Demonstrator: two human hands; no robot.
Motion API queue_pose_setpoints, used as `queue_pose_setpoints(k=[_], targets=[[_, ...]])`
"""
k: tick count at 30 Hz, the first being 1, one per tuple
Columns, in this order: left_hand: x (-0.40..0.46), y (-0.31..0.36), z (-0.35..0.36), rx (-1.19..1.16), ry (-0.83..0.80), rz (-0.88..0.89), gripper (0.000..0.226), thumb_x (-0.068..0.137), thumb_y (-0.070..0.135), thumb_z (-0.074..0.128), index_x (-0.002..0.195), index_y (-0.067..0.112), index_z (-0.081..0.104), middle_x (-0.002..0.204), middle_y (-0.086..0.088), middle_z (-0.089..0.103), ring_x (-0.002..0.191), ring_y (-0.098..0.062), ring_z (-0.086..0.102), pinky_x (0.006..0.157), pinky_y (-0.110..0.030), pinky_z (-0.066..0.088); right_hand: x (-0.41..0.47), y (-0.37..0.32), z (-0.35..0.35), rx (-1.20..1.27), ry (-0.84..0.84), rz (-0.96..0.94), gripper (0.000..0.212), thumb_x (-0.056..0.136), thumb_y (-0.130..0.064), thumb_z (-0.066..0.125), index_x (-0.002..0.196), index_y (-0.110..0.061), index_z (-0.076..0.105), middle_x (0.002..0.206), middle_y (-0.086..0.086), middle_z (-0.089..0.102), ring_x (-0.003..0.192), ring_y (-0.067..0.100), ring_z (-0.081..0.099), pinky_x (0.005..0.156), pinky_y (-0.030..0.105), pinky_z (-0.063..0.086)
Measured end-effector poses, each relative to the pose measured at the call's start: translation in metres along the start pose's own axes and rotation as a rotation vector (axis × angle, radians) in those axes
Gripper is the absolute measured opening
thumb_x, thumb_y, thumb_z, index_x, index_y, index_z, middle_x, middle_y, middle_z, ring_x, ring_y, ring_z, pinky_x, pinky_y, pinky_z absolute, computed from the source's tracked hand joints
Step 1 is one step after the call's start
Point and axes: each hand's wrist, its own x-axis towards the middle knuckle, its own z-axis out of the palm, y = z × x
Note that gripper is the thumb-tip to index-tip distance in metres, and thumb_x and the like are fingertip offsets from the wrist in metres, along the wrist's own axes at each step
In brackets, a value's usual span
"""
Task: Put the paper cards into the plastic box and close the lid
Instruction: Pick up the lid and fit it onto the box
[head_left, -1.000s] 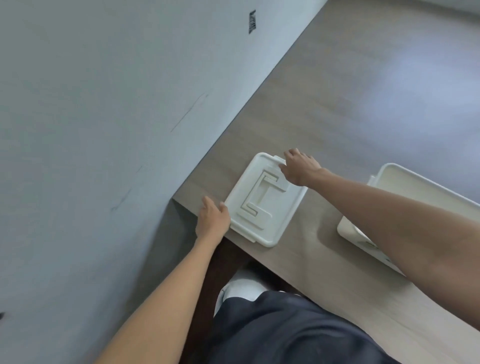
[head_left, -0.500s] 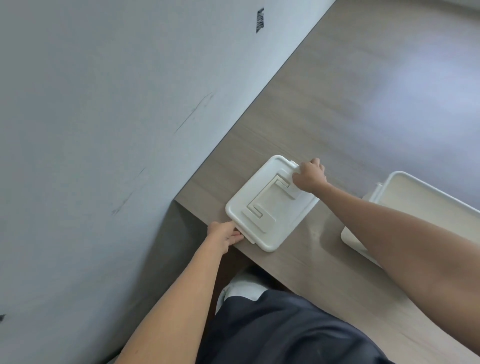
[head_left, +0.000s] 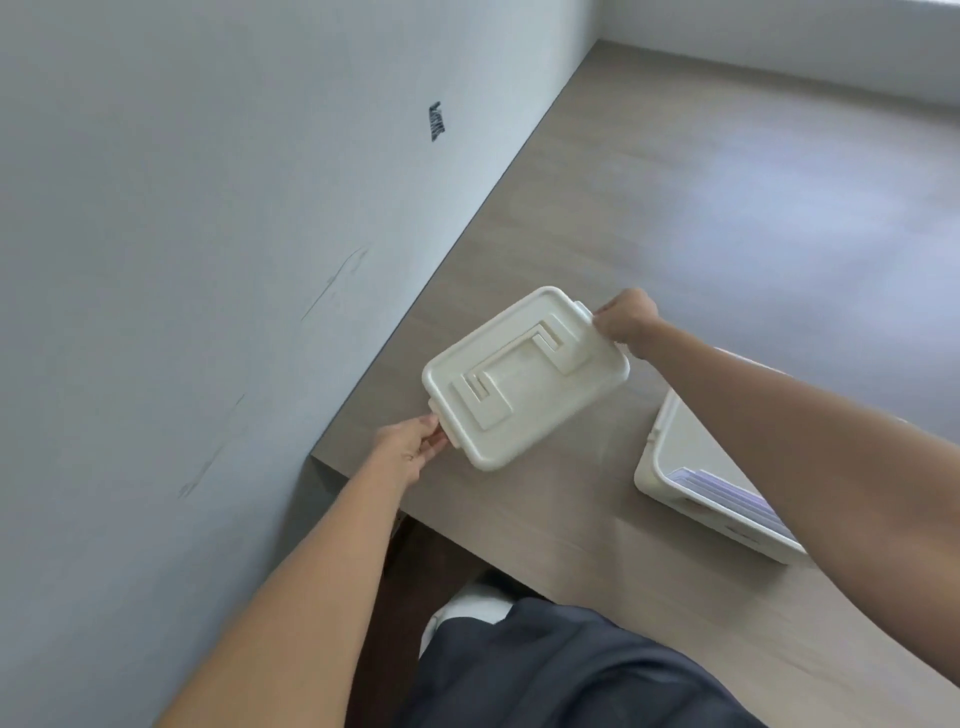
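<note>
Two hands held the cream rectangular plastic lid (head_left: 524, 376) by its end tabs: left hand (head_left: 413, 451) pinching the near tab, right hand (head_left: 625, 322) the far; I judged the closing step begun; white plastic box (head_left: 711, 483) with paper cards (head_left: 727, 491) sat open on the grey-brown wooden table (head_left: 675, 208); next, I'd carry the lid over and seat it squarely.
</note>
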Motion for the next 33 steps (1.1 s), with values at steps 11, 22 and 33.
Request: queue_pose_setpoints(k=[11,22,33], targets=[[-0.023,0.073,0.112,0.213,-0.336,0.252,0.004,0.089,-0.006,0.064,0.087,-0.004,0.061,0.057,-0.005,0.072,0.051,-0.012,0.071,0.055,-0.026,0.061,-0.063,0.038,-0.152,0.241,0.139,0.026,0.021,0.087,-0.008,0.071,0.106,0.002,0.073,0.091,0.014,0.068,0.082,0.023,0.063,0.091,0.039,0.056],[-0.065,0.026,0.221,0.485,-0.593,0.237,0.002,0.087,-0.003,0.067,0.087,-0.005,0.065,0.058,-0.005,0.072,0.051,-0.012,0.071,0.051,-0.023,0.058,-0.14,0.182,-0.211,0.428,0.293,0.228,0.027,0.089,-0.01,0.07,0.113,0.003,0.069,0.091,0.012,0.071,0.068,0.013,0.065,0.064,0.022,0.053],[-0.071,-0.04,0.229,0.715,-0.546,0.285,0.009,0.085,0.008,0.074,0.084,0.002,0.067,0.059,-0.003,0.07,0.05,-0.012,0.065,0.054,-0.022,0.058,-0.184,0.253,-0.195,0.43,0.383,0.263,0.037,0.09,-0.032,0.069,0.101,0.003,0.068,0.088,0.015,0.071,0.072,0.021,0.065,0.058,0.026,0.05]])
